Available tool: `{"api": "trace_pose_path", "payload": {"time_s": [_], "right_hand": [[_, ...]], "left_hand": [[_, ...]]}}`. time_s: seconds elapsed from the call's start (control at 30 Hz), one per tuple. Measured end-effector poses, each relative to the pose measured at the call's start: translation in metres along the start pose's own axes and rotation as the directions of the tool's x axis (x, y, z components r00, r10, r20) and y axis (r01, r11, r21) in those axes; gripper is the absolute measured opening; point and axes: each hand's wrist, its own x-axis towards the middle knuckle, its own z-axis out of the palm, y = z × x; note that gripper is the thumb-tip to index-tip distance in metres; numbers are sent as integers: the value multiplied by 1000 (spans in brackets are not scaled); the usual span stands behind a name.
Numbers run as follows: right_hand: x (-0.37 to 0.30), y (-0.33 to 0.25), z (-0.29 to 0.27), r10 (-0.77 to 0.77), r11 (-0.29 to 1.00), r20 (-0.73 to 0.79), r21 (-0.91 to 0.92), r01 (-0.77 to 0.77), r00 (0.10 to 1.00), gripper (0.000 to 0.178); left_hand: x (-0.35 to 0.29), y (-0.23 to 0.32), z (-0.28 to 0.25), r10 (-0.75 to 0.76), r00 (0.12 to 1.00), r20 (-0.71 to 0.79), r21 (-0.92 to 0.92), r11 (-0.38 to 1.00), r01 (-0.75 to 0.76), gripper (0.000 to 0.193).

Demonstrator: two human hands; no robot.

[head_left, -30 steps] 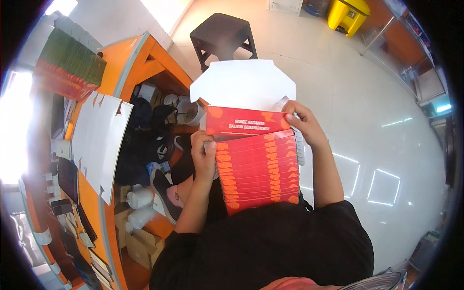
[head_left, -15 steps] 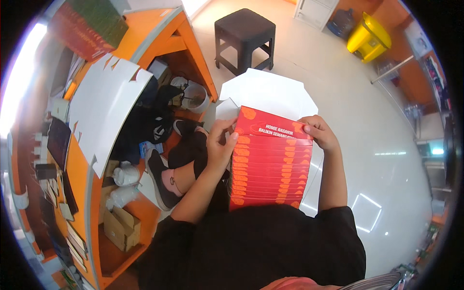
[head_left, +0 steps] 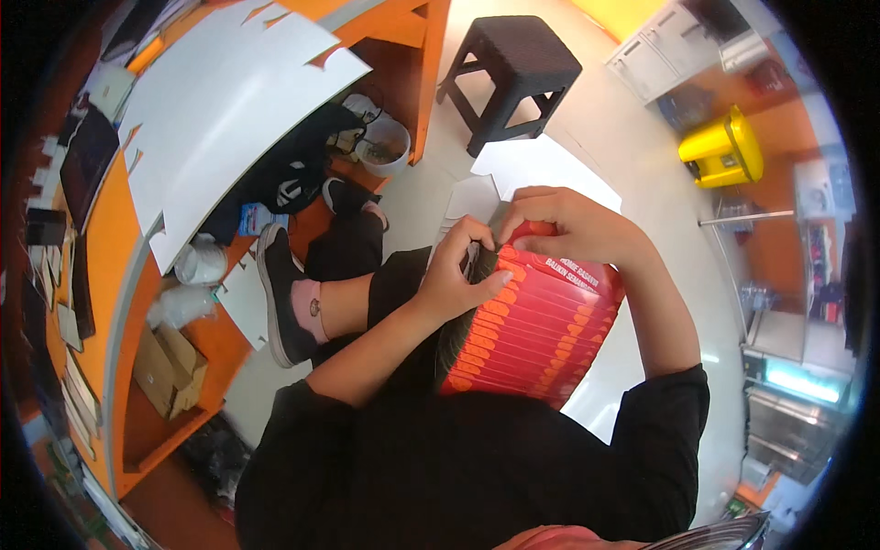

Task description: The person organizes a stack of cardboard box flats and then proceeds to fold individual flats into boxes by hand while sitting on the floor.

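Note:
A fanned stack of flat red cardboard pieces (head_left: pixel 541 325) with orange patterns lies on my lap, its upper edges stepped one behind another. My left hand (head_left: pixel 458 282) grips the left edge of the stack near its top, thumb on the red face and fingers at the dark side edges. Reaching across the far end, my right hand (head_left: pixel 577 225) is closed on the top red piece at its upper left corner, close to my left fingers. White cardboard (head_left: pixel 555 170) sticks out beyond the stack, partly behind my right hand.
A black stool (head_left: pixel 522 69) stands ahead. To the left is an orange desk with a large white sheet (head_left: pixel 229 101) on top; a white bucket (head_left: pixel 383 147) and a cardboard box (head_left: pixel 170 371) sit on its lower shelves. A yellow bin (head_left: pixel 722 148) stands far right.
My right hand has moved from the stack's upper right corner across to its upper left, beside my left hand. The stack is now tilted, its top leaning right, and my view has turned.

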Motion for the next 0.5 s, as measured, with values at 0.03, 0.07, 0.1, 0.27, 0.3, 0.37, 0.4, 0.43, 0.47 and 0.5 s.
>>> {"api": "trace_pose_path", "payload": {"time_s": [0.03, 0.07, 0.1, 0.27, 0.3, 0.37, 0.4, 0.43, 0.47, 0.5], "right_hand": [[3, 0, 1, -3, 1000, 25, -1, 3, 1000, 16], [5, 1, 2, 18, 1000, 35, 0, -18, 999, 16], [6, -1, 4, 42, 999, 38, 0, -42, 998, 17], [11, -11, 11, 8, 997, 59, -76, -4, 998, 16], [11, -12, 12, 21, 1000, 59, -24, -19, 998, 15], [11, -8, 12, 34, 999, 66, 29, -36, 997, 17], [7, -2, 12, 78, 933, 10, 352, -76, 997, 25], [3, 5, 11, 136, 765, -30, 638, -86, 990, 33], [2, 12, 11, 140, 766, -26, 636, -92, 990, 33], [3, 20, 10, 114, 767, -88, 641, -31, 990, 41]], "left_hand": [[-1, 0, -2, -4, 1000, -25, -3, 1000, 4, 32], [-1, 0, -4, 10, 1000, -14, -9, 1000, -10, 33], [-1, 0, -5, 24, 1000, 3, -15, 1000, -24, 33], [0, 1, -9, 75, 997, 32, -9, 997, -74, 31], [1, 1, -12, 100, 993, 69, -4, 995, -100, 29], [1, -1, -19, 102, 994, 39, 1, 995, -102, 28], [2, -3, -22, 111, 994, 19, 4, 994, -111, 27], [2, -5, -26, 112, 994, 17, -2, 994, -112, 27], [3, -9, -30, 73, 993, -93, 124, 990, -62, 28], [3, -13, -35, 47, 977, -207, 242, 970, 4, 30]]}}
